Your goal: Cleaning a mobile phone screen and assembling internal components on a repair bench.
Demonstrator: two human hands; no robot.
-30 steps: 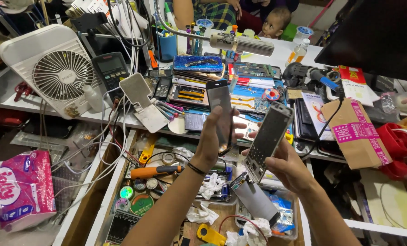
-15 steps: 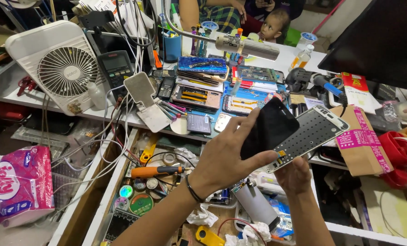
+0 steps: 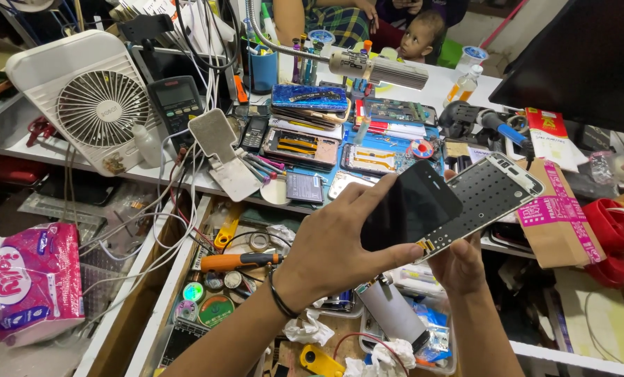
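Between both hands [image 3: 340, 244], black screen [image 3: 408, 207] overlaps perforated phone frame [image 3: 490, 192].

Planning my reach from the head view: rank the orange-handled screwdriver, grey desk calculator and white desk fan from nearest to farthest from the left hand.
1. Orange-handled screwdriver: in the open drawer, just left of the left hand.
2. Grey desk calculator: upper left, on the bench.
3. White desk fan: farthest left, beyond the calculator.
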